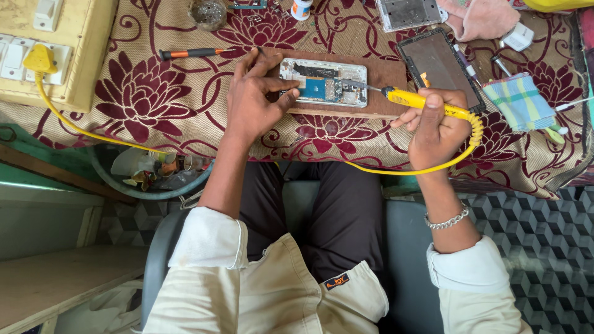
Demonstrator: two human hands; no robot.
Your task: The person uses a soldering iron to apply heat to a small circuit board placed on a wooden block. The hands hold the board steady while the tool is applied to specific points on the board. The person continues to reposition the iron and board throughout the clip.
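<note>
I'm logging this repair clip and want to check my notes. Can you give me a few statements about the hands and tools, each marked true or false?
1. The right hand holds a yellow soldering iron. True.
2. The left hand rests on the opened phone, steadying it. True.
3. The opened phone lies directly on the patterned cloth. False: it lies on a wooden board.
4. The left hand grips the orange-handled screwdriver. False: the screwdriver lies untouched on the cloth.
5. The iron's tip points at the phone. True.
</note>
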